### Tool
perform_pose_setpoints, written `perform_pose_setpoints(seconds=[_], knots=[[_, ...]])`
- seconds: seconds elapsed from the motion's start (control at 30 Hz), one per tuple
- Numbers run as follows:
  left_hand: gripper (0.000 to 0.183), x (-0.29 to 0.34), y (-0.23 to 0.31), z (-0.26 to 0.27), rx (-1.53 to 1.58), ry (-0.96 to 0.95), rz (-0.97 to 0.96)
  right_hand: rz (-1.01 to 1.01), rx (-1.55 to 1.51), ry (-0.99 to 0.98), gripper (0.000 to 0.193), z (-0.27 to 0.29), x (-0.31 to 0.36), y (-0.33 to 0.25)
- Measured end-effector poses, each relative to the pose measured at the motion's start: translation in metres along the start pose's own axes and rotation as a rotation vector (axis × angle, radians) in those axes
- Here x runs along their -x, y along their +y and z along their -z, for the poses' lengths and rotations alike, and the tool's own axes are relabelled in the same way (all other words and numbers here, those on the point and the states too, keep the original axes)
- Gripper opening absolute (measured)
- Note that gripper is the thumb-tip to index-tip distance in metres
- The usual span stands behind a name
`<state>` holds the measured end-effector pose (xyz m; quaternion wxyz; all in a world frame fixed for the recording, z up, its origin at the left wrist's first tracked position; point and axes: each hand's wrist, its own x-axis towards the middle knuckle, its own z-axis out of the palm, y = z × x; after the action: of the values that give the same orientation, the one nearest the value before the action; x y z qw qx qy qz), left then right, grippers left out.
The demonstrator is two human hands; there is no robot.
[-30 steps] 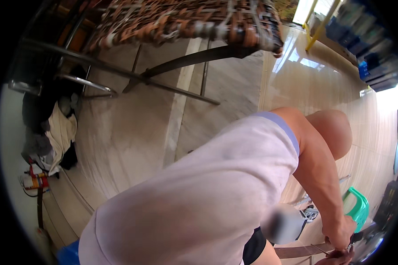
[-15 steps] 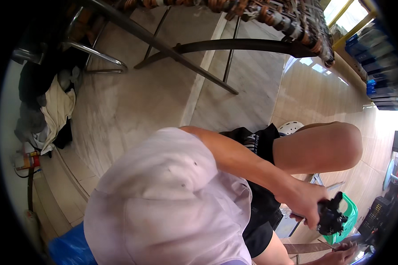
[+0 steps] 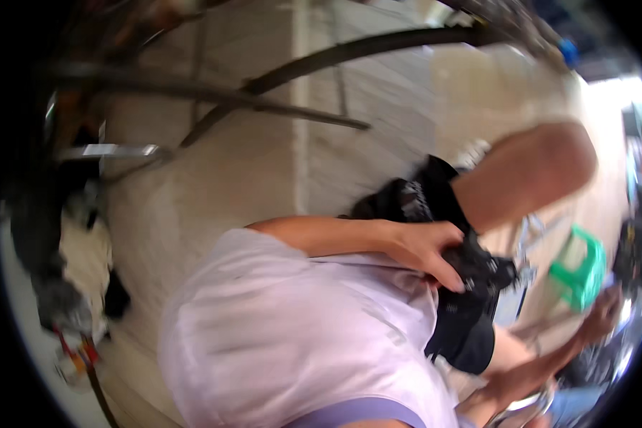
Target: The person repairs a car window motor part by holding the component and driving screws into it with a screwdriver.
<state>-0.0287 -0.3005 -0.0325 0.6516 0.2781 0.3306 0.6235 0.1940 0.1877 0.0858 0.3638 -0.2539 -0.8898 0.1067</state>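
My left hand (image 3: 431,250) is closed around a black mechanical part (image 3: 481,271) with several knobs and projections, its exact kind smeared by motion. The part is held low over my black shorts (image 3: 471,339), near my lap. My right forearm comes in from the lower edge, and my right hand (image 3: 605,310) is at the far right, beside a green plastic stool (image 3: 593,274). Blur hides its fingers and whatever they may hold. Dark objects lie around that hand, too smeared to name.
A chair's dark curved leg frame (image 3: 349,53) crosses the top. Dark and cream cloths (image 3: 85,264) are heaped at the left. Metal tools (image 3: 531,232) lie on the floor beyond my knee (image 3: 549,160). Bright, cluttered goods line the right rim.
My left hand has drawn the black part leftward and up, away from the green stool. My right hand has moved up and right, next to the stool. The whole view has swung and blurred.
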Motion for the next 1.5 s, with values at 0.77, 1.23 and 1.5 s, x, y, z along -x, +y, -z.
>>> perform_pose_setpoints(seconds=[0.77,1.23,1.5], knots=[[0.025,0.046,-0.037,0.014,0.088,0.227,-0.142,0.141,0.015,-0.315,0.014,-0.094,0.168,-0.362],[0.062,0.057,-0.032,0.011,-0.275,0.549,-0.505,0.371,-0.162,-0.236,0.021,-0.131,0.179,-0.387],[0.063,0.044,-0.057,0.021,-0.292,0.438,-0.531,0.242,-0.188,-0.258,0.019,-0.139,0.186,-0.383]])
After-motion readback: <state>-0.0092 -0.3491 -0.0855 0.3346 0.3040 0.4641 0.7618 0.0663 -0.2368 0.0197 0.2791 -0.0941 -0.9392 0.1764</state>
